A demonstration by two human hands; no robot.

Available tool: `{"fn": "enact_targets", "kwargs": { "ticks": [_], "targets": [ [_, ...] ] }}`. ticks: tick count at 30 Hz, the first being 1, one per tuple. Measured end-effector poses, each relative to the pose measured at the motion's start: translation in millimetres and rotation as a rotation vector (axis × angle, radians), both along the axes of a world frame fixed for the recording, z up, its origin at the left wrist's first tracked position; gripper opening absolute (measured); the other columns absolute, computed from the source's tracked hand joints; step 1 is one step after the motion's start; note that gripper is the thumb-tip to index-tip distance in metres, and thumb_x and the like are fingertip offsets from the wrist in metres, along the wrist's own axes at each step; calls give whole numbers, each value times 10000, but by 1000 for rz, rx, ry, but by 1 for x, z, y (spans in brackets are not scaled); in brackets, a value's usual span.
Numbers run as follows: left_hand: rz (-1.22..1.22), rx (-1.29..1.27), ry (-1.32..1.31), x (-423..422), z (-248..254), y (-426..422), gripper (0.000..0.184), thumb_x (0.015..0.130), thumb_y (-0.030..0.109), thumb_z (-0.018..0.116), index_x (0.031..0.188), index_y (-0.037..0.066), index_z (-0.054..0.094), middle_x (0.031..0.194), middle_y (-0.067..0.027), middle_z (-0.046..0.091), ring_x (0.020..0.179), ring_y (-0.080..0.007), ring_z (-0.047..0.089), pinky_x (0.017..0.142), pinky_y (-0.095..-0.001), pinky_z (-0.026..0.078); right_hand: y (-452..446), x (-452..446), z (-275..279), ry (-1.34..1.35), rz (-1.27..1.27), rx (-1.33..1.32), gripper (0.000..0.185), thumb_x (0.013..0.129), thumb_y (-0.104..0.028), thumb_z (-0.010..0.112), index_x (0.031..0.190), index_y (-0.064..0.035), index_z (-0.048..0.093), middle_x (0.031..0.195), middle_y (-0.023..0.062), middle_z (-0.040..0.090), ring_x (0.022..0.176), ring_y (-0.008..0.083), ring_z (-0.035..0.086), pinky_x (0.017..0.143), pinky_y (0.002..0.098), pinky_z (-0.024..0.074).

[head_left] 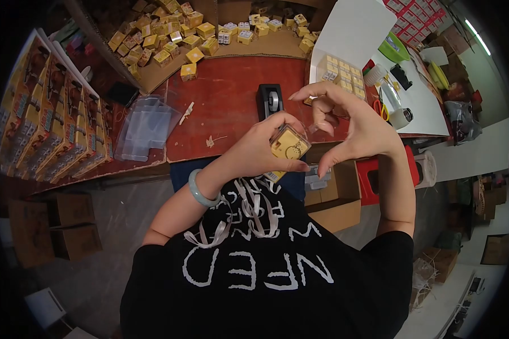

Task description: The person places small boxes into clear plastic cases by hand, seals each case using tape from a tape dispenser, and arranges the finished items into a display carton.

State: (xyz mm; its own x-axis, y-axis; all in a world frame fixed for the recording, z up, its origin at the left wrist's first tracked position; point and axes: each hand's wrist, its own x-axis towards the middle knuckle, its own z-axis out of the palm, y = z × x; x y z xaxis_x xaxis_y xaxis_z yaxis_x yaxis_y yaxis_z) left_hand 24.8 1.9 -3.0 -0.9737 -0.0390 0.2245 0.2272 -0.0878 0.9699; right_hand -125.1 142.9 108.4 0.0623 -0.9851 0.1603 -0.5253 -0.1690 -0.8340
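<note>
My left hand point(263, 148) is wrapped round a small yellow box point(289, 144) with a dark printed drawing, held above the front edge of the red table point(220, 85). A clear cover seems to surround the box. To its right, my right hand point(350, 127) is raised with thumb and fingers apart in a curve, holding nothing. Just behind my hands stands a black tape dispenser point(270, 101) with a roll in it.
Many small yellow boxes point(169, 34) lie in cardboard at the back. Clear plastic sheets point(147, 127) and stacked printed cartons point(56, 118) are at the left. On the right are a block of boxes point(342, 73), orange scissors point(381, 108) and a green basket point(394, 48).
</note>
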Motion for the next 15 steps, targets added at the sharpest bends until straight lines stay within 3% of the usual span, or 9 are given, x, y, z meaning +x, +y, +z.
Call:
{"fn": "enact_targets", "kwargs": {
  "ticks": [3, 6, 9, 15],
  "targets": [
    [16, -32, 0, 1, 0, 0, 634, 702, 178, 897, 1162, 41, 483, 1051, -63, 624, 948, -116, 629, 785, -264, 525, 1, 2, 6, -16, -35, 118, 784, 672, -191, 905, 1320, -31, 493, 732, -53, 429, 642, 61, 403, 621, 215, 342],
    [1, -15, -27, 2, 3, 0, 661, 702, 203, 898, 1176, 32, 470, 1031, -82, 636, 920, -121, 635, 768, -268, 529, 0, 4, -1, -52, -61, 112, 545, 825, -10, 717, 1310, -42, 469, 684, -53, 388, 621, 58, 353, 585, 215, 317],
    [16, -60, -50, 4, 8, 0, 713, 695, 233, 902, 1205, 18, 452, 999, -97, 648, 894, -123, 638, 756, -270, 530, -1, 6, -2, -83, -73, 120, 446, 870, 52, 585, 1290, -40, 469, 687, -48, 396, 627, 50, 355, 591, 210, 319],
    [31, -74, 41, -3, -3, 0, 811, 679, 282, 908, 1265, -9, 429, 971, -100, 653, 877, -126, 640, 763, -278, 529, -4, 6, -10, -147, -8, 173, 418, 864, 67, 582, 1254, -38, 475, 696, -39, 411, 638, 44, 361, 595, 210, 328]
  ]
}}
